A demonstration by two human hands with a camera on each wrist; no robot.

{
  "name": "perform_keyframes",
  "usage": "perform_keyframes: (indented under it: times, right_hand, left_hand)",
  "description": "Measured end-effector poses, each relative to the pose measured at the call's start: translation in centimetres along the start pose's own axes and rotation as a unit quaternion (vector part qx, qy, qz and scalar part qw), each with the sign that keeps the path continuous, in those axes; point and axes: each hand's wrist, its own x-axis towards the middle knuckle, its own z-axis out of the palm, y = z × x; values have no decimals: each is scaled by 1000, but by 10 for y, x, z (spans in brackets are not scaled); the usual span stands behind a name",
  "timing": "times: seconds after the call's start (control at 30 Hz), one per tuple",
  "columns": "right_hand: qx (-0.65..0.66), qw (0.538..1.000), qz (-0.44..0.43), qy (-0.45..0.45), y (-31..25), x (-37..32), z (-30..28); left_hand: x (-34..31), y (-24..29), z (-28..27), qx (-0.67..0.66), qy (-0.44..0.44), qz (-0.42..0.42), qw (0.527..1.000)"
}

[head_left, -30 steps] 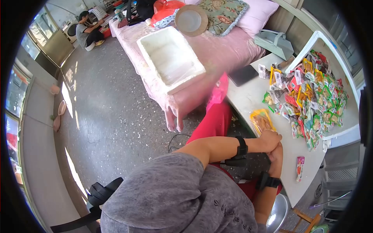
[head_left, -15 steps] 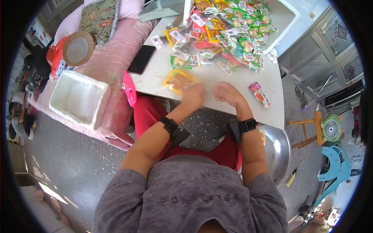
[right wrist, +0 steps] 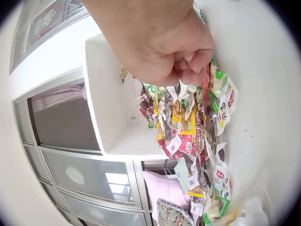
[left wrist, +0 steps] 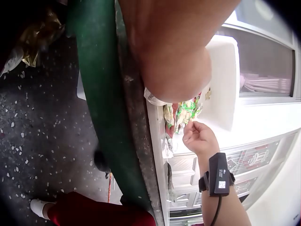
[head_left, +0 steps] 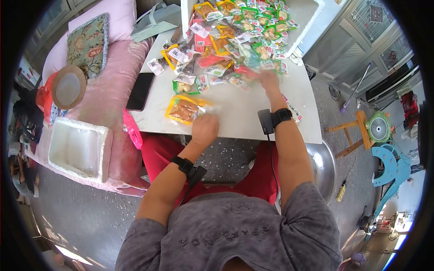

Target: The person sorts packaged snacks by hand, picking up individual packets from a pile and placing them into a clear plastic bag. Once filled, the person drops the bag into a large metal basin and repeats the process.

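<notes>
At the table's near edge, my left hand [head_left: 205,128] has its fingers curled at the clear edge of a yellow-framed bag of brown snacks [head_left: 181,109]. Clear plastic [left wrist: 153,97] shows beside that hand in the left wrist view; its fingertips are hidden. My right hand [head_left: 270,81], blurred, reaches to the near right side of the heap of small snack packets [head_left: 244,40]. Its fingers pinch a red packet [right wrist: 205,87], which shows at the fingertips in the right wrist view. A pink packet [head_left: 293,110] lies partly behind my right forearm.
The heap spills from a white foam box [head_left: 307,27] lying on its side on the white table [head_left: 230,119]. A black phone [head_left: 140,91] lies at the left edge. Another foam box [head_left: 77,149] is on the pink bed. A metal basin [head_left: 321,167] stands below right.
My hands have parted. The right one has moved forward to the heap and taken a red packet, while the left stays by the yellow-framed bag. The head view has swung to the right.
</notes>
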Motion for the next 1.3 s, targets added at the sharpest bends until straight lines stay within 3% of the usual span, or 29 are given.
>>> perform_keyframes:
  times: [0.2, 0.3, 0.6, 0.67, 0.73, 0.8, 0.9, 1.0, 1.07, 1.1, 1.13, 1.3]
  right_hand:
    - [-164, 977, -133, 44, 12, 6, 14]
    - [-180, 963, -193, 51, 17, 7, 22]
    - [-163, 975, -152, -5, 21, 19, 37]
    - [-265, 928, -260, -28, 40, 50, 44]
    - [-278, 920, -272, -41, 28, 53, 50]
    - [-202, 960, -190, -40, -32, 25, 64]
    - [-190, 957, -217, -41, -35, 42, 99]
    - [-371, 887, -268, -61, -43, 54, 133]
    - [-371, 883, -271, -93, -48, 58, 149]
    - [-421, 833, -349, -79, -30, 74, 160]
    - [-442, 851, -269, -90, -49, 61, 162]
    - [-532, 811, -235, -70, -63, 61, 173]
  left_hand:
    - [0, -1, 3, -2, -3, -8, 1000]
    - [-2, -2, 2, -16, 5, -4, 1000]
    - [-1, -2, 1, -13, -7, -2, 1000]
    - [-1, -2, 0, -9, -19, -10, 1000]
    - [-1, -1, -1, -9, -27, -17, 999]
    - [-1, -1, -1, -13, -32, -20, 999]
    - [-1, -1, -3, -34, -28, -12, 999]
    - [-2, 1, -4, -48, -3, -15, 999]
    - [-3, -1, -6, -49, 6, -9, 999]
    - [-6, -1, -4, -35, -25, -19, 999]
    - [-3, -1, -16, -22, 5, 5, 1000]
    - [-10, -3, 0, -10, 5, -4, 1000]
